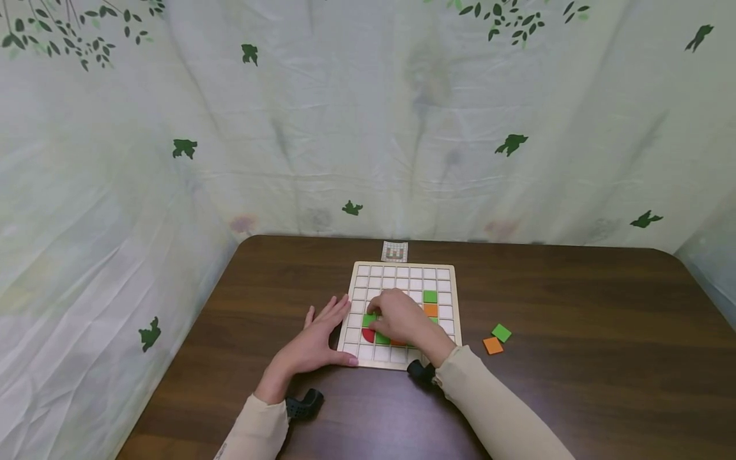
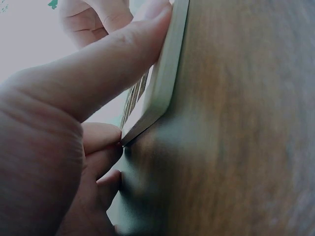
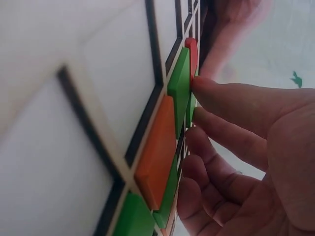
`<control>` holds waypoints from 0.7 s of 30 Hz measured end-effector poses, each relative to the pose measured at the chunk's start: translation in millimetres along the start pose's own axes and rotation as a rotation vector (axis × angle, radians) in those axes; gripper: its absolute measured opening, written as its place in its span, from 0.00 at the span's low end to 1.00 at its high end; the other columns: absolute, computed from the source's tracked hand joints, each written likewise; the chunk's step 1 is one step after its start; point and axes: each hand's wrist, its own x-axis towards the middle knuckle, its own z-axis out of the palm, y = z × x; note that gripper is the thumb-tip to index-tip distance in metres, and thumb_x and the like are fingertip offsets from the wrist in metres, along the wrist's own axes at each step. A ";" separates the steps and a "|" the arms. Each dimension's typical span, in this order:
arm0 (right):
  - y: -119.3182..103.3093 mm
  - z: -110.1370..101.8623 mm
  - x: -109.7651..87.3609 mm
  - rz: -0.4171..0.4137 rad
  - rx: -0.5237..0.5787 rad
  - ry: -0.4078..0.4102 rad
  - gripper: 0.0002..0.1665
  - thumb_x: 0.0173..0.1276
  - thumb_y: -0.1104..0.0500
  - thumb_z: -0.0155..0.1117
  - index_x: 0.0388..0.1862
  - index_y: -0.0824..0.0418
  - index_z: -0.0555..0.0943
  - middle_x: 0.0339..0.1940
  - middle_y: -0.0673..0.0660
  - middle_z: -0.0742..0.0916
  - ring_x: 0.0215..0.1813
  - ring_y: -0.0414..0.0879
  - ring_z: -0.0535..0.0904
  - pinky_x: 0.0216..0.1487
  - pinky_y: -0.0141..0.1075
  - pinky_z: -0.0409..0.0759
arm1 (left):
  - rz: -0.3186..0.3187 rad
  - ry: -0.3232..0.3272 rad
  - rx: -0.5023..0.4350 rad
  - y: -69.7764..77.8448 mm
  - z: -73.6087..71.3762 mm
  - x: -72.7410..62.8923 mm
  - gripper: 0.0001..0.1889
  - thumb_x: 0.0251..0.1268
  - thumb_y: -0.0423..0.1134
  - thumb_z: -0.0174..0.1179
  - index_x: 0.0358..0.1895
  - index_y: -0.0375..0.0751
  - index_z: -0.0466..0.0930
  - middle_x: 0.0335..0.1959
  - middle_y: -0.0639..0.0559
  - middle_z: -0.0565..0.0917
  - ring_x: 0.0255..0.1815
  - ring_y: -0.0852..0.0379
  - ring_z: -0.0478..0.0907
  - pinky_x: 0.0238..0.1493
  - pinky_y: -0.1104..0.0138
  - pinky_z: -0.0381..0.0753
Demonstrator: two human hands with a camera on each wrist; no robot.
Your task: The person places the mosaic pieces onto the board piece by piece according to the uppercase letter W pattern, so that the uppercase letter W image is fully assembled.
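A pale wooden grid board (image 1: 458, 319) with white squares lies flat. My left hand (image 1: 316, 342) rests against its left side, fingers straight and spread, thumb on the near left corner. In the left wrist view the thumb (image 2: 123, 59) presses the board's rim. Over the middle of the board, my right hand (image 1: 402, 317) pinches a green square tile (image 1: 369, 320) between thumb and index finger. Just below it sits a red rounded piece (image 1: 368, 335). More green tiles and an orange tile (image 3: 156, 155) lie in the grid, some hidden under the right hand.
To the right of the board, a loose green tile (image 1: 501, 333) and an orange tile (image 1: 492, 345) lie on the dark wooden table (image 1: 575, 306). A small printed card (image 1: 395, 252) lies behind the board. A leaf-patterned curtain (image 1: 345, 128) hangs beyond the table's back edge.
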 end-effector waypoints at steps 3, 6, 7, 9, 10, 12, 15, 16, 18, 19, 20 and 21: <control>1.8 -1.7 -1.4 0.016 0.033 0.001 0.14 0.62 0.58 0.73 0.45 0.62 0.88 0.38 0.53 0.88 0.40 0.45 0.80 0.45 0.40 0.80 | -0.005 -0.003 0.004 -1.3 1.2 0.5 0.59 0.50 0.59 0.76 0.80 0.37 0.51 0.82 0.46 0.49 0.83 0.45 0.37 0.73 0.37 0.26; 3.9 -6.1 -4.6 0.034 0.093 0.017 0.15 0.63 0.58 0.73 0.47 0.62 0.88 0.40 0.53 0.88 0.42 0.45 0.81 0.47 0.41 0.80 | -0.008 -0.003 0.005 -1.9 1.9 0.8 0.59 0.51 0.59 0.76 0.80 0.37 0.51 0.82 0.46 0.50 0.83 0.45 0.37 0.73 0.37 0.26; 4.4 -8.1 -6.2 0.037 0.113 0.024 0.15 0.63 0.58 0.73 0.48 0.62 0.88 0.41 0.53 0.88 0.44 0.45 0.82 0.48 0.41 0.80 | -0.008 -0.003 0.006 -2.0 2.0 0.9 0.59 0.51 0.59 0.76 0.80 0.37 0.51 0.82 0.46 0.50 0.83 0.45 0.37 0.73 0.37 0.26; 4.4 -13.2 -10.6 0.043 0.155 0.037 0.16 0.64 0.58 0.73 0.49 0.62 0.87 0.42 0.53 0.88 0.44 0.45 0.81 0.48 0.42 0.79 | -0.004 -0.001 0.002 -2.1 2.2 1.0 0.59 0.51 0.59 0.76 0.80 0.37 0.52 0.82 0.46 0.50 0.83 0.44 0.38 0.73 0.37 0.26; 4.2 -15.6 -13.2 0.044 0.168 0.042 0.16 0.64 0.58 0.73 0.50 0.62 0.87 0.43 0.53 0.88 0.45 0.46 0.81 0.48 0.42 0.79 | -0.004 0.001 0.001 -1.9 2.0 0.8 0.59 0.51 0.59 0.76 0.80 0.37 0.52 0.82 0.46 0.50 0.83 0.44 0.38 0.73 0.37 0.26; 4.0 -20.2 -18.6 0.045 0.175 0.049 0.16 0.65 0.58 0.73 0.51 0.62 0.87 0.44 0.53 0.88 0.45 0.47 0.81 0.48 0.43 0.79 | -0.003 0.004 0.001 -2.0 1.9 0.6 0.59 0.51 0.58 0.76 0.80 0.36 0.52 0.82 0.45 0.50 0.83 0.44 0.38 0.73 0.37 0.26; 5.0 -26.5 -28.1 0.048 0.167 0.056 0.17 0.66 0.58 0.72 0.52 0.62 0.86 0.46 0.55 0.87 0.47 0.50 0.81 0.50 0.44 0.79 | -0.004 0.006 0.000 -1.8 1.7 0.4 0.59 0.50 0.58 0.76 0.80 0.36 0.52 0.82 0.45 0.50 0.83 0.43 0.38 0.73 0.37 0.26; 6.1 -28.2 -31.3 0.050 0.160 0.061 0.17 0.66 0.58 0.72 0.51 0.62 0.86 0.46 0.55 0.87 0.48 0.50 0.81 0.50 0.45 0.79 | -0.005 0.006 0.001 -1.5 1.7 0.4 0.59 0.50 0.58 0.76 0.80 0.36 0.52 0.82 0.45 0.50 0.83 0.43 0.38 0.73 0.37 0.26; 9.3 -31.9 -38.3 0.054 0.149 0.074 0.16 0.65 0.59 0.73 0.51 0.62 0.86 0.46 0.56 0.87 0.48 0.51 0.81 0.51 0.45 0.79 | -0.007 0.001 0.001 -1.2 1.6 0.5 0.59 0.51 0.58 0.76 0.80 0.36 0.51 0.82 0.45 0.50 0.83 0.44 0.37 0.73 0.37 0.26; 11.2 -33.8 -41.9 0.056 0.146 0.080 0.16 0.65 0.59 0.73 0.50 0.62 0.86 0.46 0.56 0.87 0.48 0.52 0.80 0.50 0.45 0.79 | -0.010 0.000 0.002 -1.0 1.6 0.7 0.59 0.51 0.58 0.76 0.80 0.36 0.51 0.82 0.45 0.50 0.83 0.44 0.37 0.73 0.37 0.26; 13.4 -35.4 -45.2 0.055 0.142 0.088 0.16 0.65 0.59 0.73 0.50 0.62 0.86 0.46 0.56 0.87 0.48 0.52 0.80 0.50 0.45 0.79 | -0.011 0.000 0.001 -0.9 1.6 0.8 0.59 0.51 0.58 0.76 0.80 0.36 0.51 0.82 0.45 0.50 0.83 0.44 0.37 0.73 0.38 0.26; 16.0 -37.0 -48.5 0.056 0.140 0.098 0.15 0.65 0.59 0.73 0.50 0.62 0.86 0.46 0.56 0.87 0.48 0.52 0.80 0.50 0.45 0.79 | -0.013 -0.001 0.004 -1.0 1.6 0.9 0.59 0.50 0.58 0.76 0.80 0.37 0.51 0.82 0.46 0.49 0.83 0.44 0.37 0.74 0.38 0.26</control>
